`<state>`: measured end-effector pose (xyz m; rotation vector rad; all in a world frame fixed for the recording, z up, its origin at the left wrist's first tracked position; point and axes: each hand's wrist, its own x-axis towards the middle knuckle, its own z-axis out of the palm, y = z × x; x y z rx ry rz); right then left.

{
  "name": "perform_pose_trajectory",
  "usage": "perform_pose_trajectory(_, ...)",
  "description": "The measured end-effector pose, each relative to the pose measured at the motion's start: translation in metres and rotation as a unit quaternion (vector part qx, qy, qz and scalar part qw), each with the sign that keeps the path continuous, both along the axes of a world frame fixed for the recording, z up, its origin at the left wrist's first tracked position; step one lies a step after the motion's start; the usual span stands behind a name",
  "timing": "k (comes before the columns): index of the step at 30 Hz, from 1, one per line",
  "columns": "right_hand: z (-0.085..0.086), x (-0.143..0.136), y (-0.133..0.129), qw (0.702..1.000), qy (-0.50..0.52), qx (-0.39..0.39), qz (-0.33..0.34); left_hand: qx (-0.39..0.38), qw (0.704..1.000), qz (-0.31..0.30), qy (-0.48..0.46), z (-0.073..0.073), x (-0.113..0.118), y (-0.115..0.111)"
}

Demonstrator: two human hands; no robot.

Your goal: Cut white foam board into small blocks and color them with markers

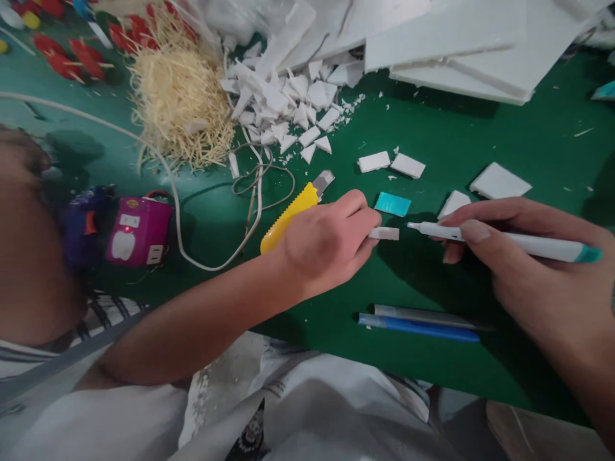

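My left hand point(331, 240) pinches a small white foam piece point(387, 234) between its fingertips, over the green table. Facing it from the right, my right hand point(519, 243) grips a white marker with a teal end point(552, 247); the marker's tip points left, a short way from the foam piece. Just above the gap lies a teal rectangle point(393, 204). A yellow cutter point(291, 214) with its blade end up lies partly behind my left hand. Two white blocks point(374, 161) point(408, 165) rest farther back, and another white piece point(454, 203) is partly behind my right fingers.
Foam scraps point(288, 96), a heap of thin sticks point(180, 96) and large foam sheets point(451, 45) fill the back. A white cable point(180, 224) loops at left beside a magenta box point(139, 230). Blue pen point(418, 326) lies in front. Another person's arm point(33, 243) is at far left.
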<state>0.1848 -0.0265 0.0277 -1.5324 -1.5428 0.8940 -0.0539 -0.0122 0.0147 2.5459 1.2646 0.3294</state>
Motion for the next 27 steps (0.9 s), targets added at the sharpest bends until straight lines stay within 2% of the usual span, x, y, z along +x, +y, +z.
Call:
perform_pose_trajectory(10,0.0024,0.003,-0.0048,0.999,-0.002,-0.009,0.036,-0.018,1.0,0.009,-0.016,-0.0013,-0.003,0.0018)
perform_pose_trajectory(15,0.0026,0.0022,-0.0056,0.999,0.006,-0.024,0.034,0.006,1.0,0.003,0.002,-0.0003,-0.002,0.0012)
perform_pose_trajectory(27,-0.0001,0.0024,-0.0034,1.0,-0.012,-0.008,0.024,0.01,1.0,0.001,0.008,-0.0014,-0.001,0.0013)
